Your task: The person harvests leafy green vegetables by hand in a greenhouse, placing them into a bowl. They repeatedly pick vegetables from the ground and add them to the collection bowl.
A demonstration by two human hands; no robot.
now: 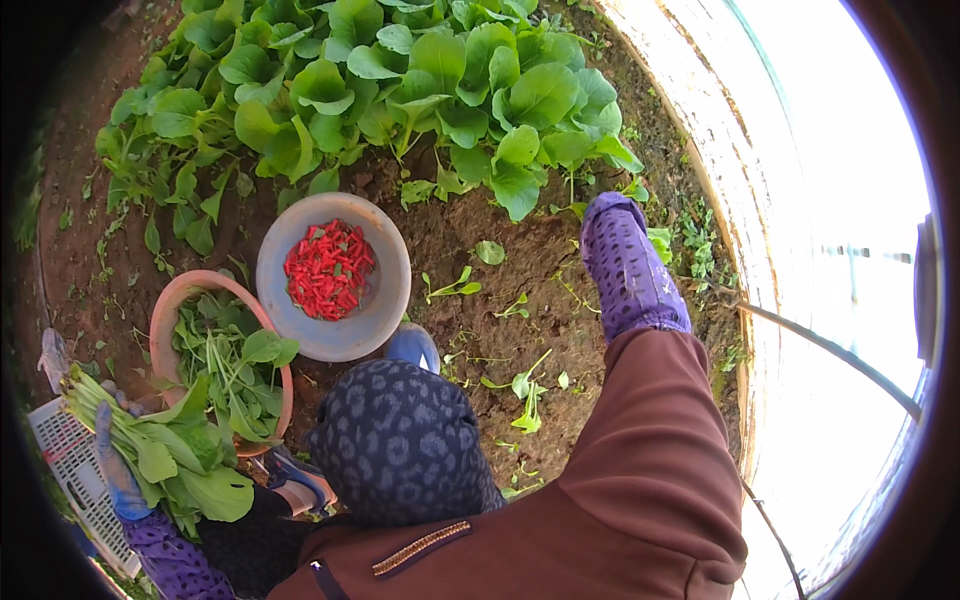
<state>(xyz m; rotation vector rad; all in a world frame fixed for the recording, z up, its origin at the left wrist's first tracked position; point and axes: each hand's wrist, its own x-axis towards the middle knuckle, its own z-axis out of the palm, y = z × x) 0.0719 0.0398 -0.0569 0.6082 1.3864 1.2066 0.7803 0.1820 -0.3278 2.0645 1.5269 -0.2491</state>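
My left hand (115,466), in a blue-stained work glove, is closed around the pale stems of a bunch of leafy greens (169,450). The bunch's broad leaves hang beside an orange-pink plastic basin (163,322), which holds loose greens (236,367). A purple spotted oversleeve (630,266) covers my right forearm, which reaches to the near right edge of the leafy green plants (420,82). My right hand itself is hidden beyond the cuff, by the leaves.
A grey-blue basin (390,266) holding short red pieces (330,270) touches the orange-pink one. At far left lies a white plastic crate (82,480). Pulled seedlings (529,394) lie scattered on the soil (480,330). Bright plastic sheeting (825,150) borders the right side.
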